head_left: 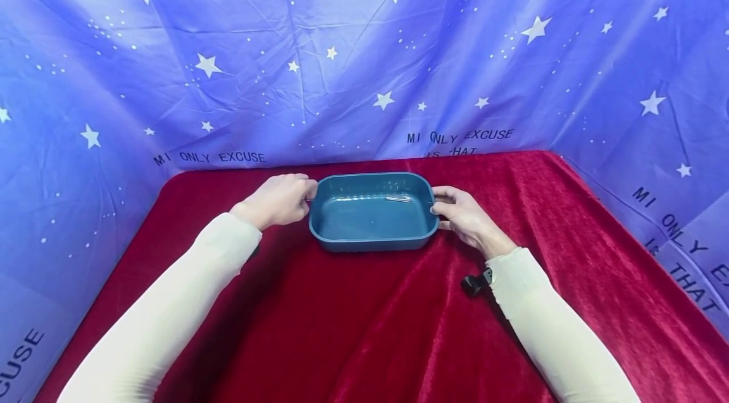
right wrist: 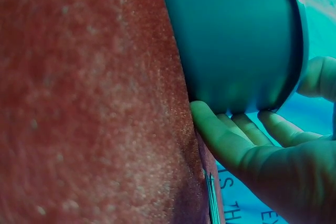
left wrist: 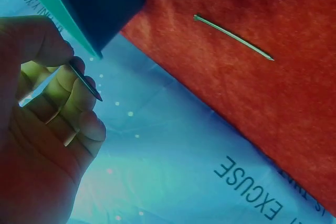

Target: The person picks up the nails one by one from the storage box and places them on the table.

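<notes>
A teal plastic bin [head_left: 373,245] with rounded corners stands on the red cloth. Inside it, near the back right, lie a few thin metallic nails [head_left: 398,200]. At its left end, my left hand [head_left: 285,198] pinches a nail [left wrist: 85,81] between thumb and fingers, the pointed tip sticking out. My right hand [head_left: 464,216] holds the right end: its fingers [right wrist: 220,135] lie along the outer wall and its thumb is at the rim. Another nail [left wrist: 233,36] rests on the cloth near the left hand. More slim nails [right wrist: 212,198] lie beside the right hand.
Red velvet cloth [head_left: 342,314] covers the table, with folds towards the front. Behind and at both sides hangs a blue curtain [head_left: 319,93] with white stars and lettering. A black strap piece [head_left: 475,283] sits at the right wrist.
</notes>
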Demonstrator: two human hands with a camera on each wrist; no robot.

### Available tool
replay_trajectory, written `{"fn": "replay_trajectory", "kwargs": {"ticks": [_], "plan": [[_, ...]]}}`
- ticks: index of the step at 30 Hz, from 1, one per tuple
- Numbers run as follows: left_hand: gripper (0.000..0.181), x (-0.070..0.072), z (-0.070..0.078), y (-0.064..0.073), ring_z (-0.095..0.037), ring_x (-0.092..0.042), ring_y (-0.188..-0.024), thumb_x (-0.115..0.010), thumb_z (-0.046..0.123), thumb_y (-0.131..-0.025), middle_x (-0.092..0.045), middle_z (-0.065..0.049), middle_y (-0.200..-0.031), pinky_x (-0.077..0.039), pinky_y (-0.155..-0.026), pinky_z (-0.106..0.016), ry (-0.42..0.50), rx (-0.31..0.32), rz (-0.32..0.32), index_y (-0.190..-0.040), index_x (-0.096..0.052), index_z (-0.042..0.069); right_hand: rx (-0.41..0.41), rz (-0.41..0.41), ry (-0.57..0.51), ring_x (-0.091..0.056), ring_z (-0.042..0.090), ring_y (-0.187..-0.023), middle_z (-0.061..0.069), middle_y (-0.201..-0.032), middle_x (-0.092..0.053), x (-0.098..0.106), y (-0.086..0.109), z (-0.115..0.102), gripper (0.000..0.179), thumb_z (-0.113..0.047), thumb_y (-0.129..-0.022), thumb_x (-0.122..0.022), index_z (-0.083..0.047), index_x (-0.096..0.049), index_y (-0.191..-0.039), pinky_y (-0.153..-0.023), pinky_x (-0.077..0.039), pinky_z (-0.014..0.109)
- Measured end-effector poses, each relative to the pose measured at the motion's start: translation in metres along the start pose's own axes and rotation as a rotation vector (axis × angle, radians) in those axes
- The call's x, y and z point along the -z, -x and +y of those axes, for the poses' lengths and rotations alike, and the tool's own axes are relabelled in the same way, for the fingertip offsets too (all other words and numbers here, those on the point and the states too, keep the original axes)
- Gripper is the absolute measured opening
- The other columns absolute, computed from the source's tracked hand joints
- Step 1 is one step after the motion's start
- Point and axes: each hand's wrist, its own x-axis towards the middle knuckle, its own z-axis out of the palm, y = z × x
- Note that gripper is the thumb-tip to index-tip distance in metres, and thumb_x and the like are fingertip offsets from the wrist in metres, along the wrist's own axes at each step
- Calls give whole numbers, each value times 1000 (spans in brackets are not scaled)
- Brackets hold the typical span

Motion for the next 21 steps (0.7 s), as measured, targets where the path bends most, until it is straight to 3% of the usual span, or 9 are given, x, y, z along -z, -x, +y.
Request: {"fn": "replay_trajectory", "kwargs": {"ticks": [14,21], "plan": [[15,-17,-17,16,-19,-51,-69,-58,0,-69,-52,2,-76,-46,-62,-35,38,33,30,-75,-57,14,-2,2,7,-58,24,-94,30,-128,-44,0,0,0,51,3,-87,-48,7,-37,-137,-80,-55,39],[18,-29,-24,22,-18,-50,-69,-58,1,-71,-49,3,-72,-44,-61,-33,37,64,-28,-70,-51,18,-1,5,-7,-59,23,-93,29,-127,-45,0,0,0,52,5,-85,-49,8,-37,-136,-78,-55,38]]}}
